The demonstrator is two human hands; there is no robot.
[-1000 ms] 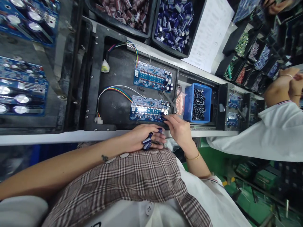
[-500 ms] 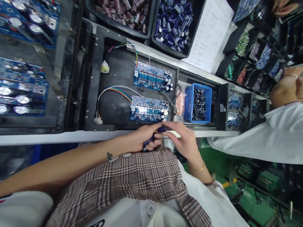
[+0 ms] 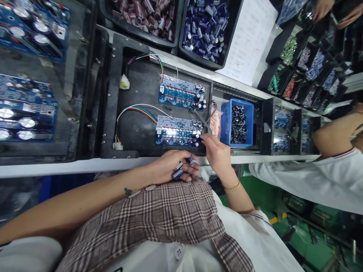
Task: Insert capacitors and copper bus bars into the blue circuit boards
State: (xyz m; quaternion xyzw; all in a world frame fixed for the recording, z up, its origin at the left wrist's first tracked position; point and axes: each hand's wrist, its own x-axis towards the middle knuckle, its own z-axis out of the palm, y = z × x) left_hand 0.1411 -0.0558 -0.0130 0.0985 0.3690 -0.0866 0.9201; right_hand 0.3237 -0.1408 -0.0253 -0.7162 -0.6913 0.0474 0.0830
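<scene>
My left hand (image 3: 170, 165), half curled just in front of the bench edge, holds several dark blue cylindrical capacitors (image 3: 178, 171) across its fingers. My right hand (image 3: 217, 153) is pinched at the right end of the lower blue circuit board (image 3: 178, 132). A dark capacitor shows in part at its fingertips, mostly hidden by them. The upper circuit board (image 3: 181, 91) lies behind the lower one in the same black tray (image 3: 138, 85). Coloured wires run from the left end of each board.
Behind the tray stand bins of brown capacitors (image 3: 144, 17) and blue capacitors (image 3: 204, 30). A blue box (image 3: 252, 124) of small black parts sits to the right. More boards (image 3: 27, 107) lie at left. A co-worker's arm (image 3: 337, 134) reaches in at right.
My right hand has moved from my left hand up to the lower board's right end, carrying a capacitor. My left hand's fingers have loosened around the others. The co-worker's arm has shifted.
</scene>
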